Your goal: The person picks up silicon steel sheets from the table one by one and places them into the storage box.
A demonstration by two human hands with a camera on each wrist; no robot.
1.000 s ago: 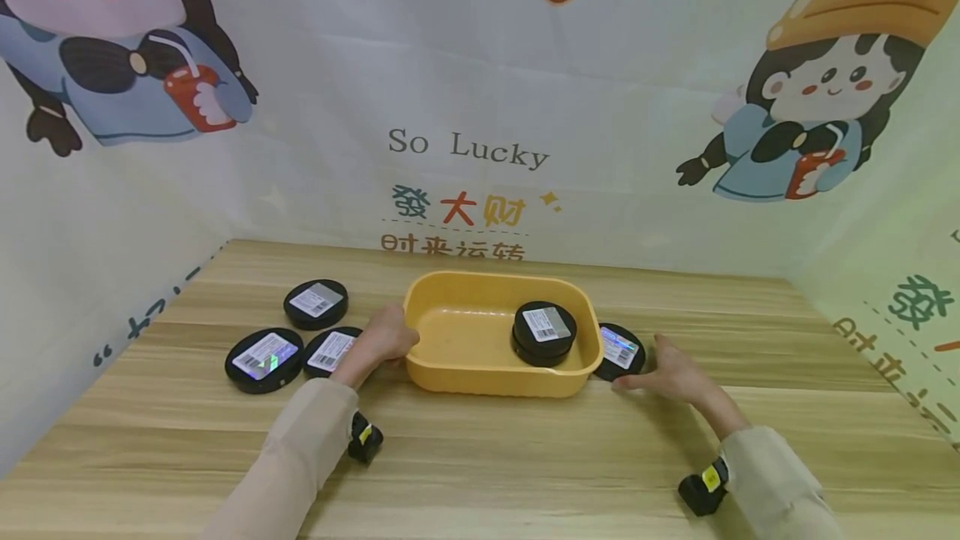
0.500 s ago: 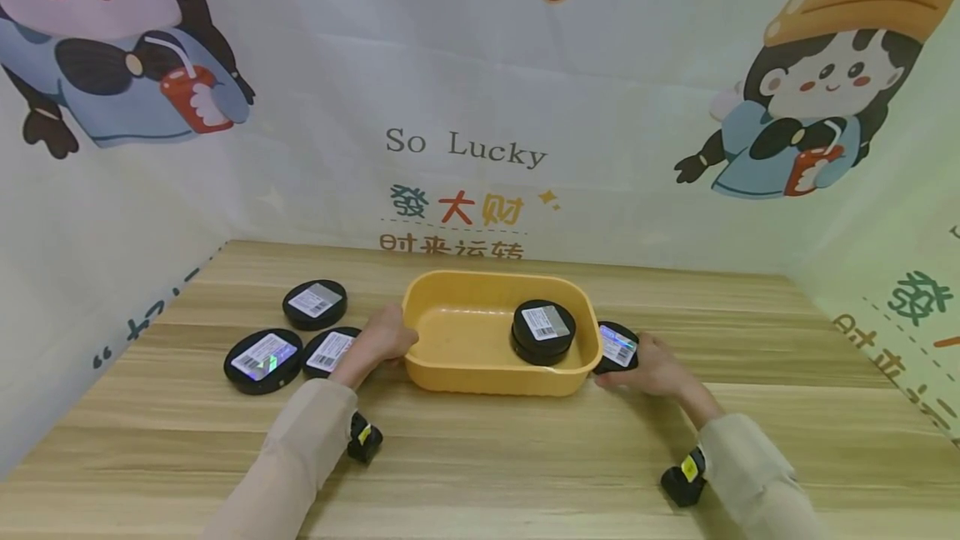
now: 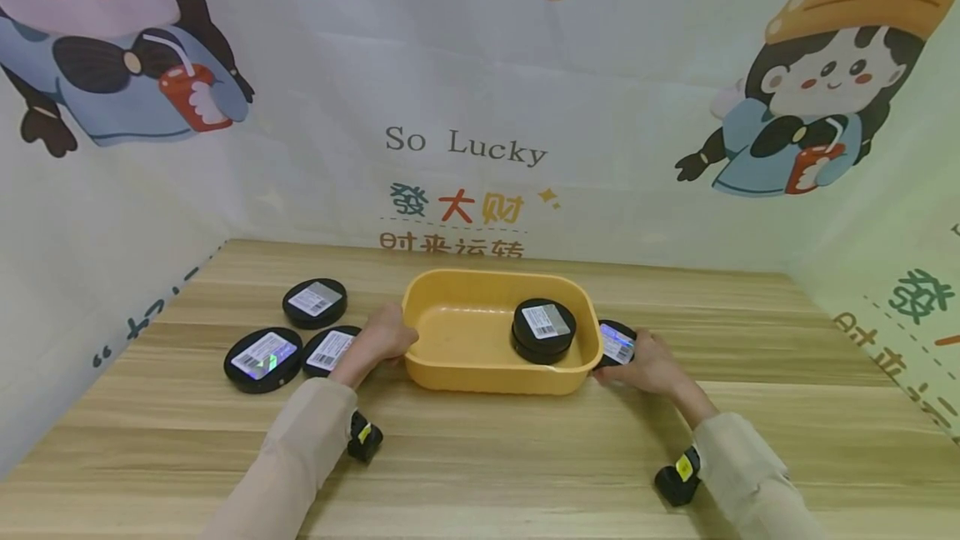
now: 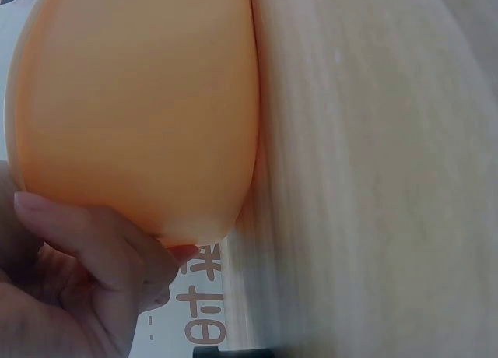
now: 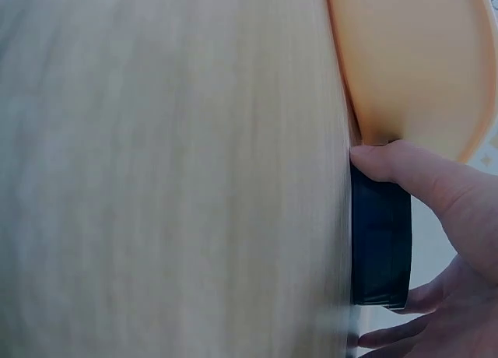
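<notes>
At the left end of a yellow plastic tub [image 3: 480, 380], my left hand [image 3: 382, 335] grips the rim; the left wrist view shows its thumb and curled fingers on the tub [image 4: 148, 101]. My right hand [image 3: 651, 365] holds a flat round black case [image 3: 617, 343] with a white label, close against the tub's right end. In the right wrist view the thumb lies on one side of that black case [image 5: 381, 233] and fingers on the other, with the case down on the table. Inside the tub, at the right, sit stacked black cases [image 3: 543, 330].
Left of the tub lie three more labelled round cases: a rear one [image 3: 315, 303], a front-left one [image 3: 262, 360] and one [image 3: 330, 350] partly behind my left hand. The wooden table [image 3: 495, 465] meets a printed cloth backdrop [image 3: 465, 90] behind and at both sides.
My right hand has moved left and closed around the round black case beside the tub, shifting it slightly. The left hand has stayed on the tub's rim.
</notes>
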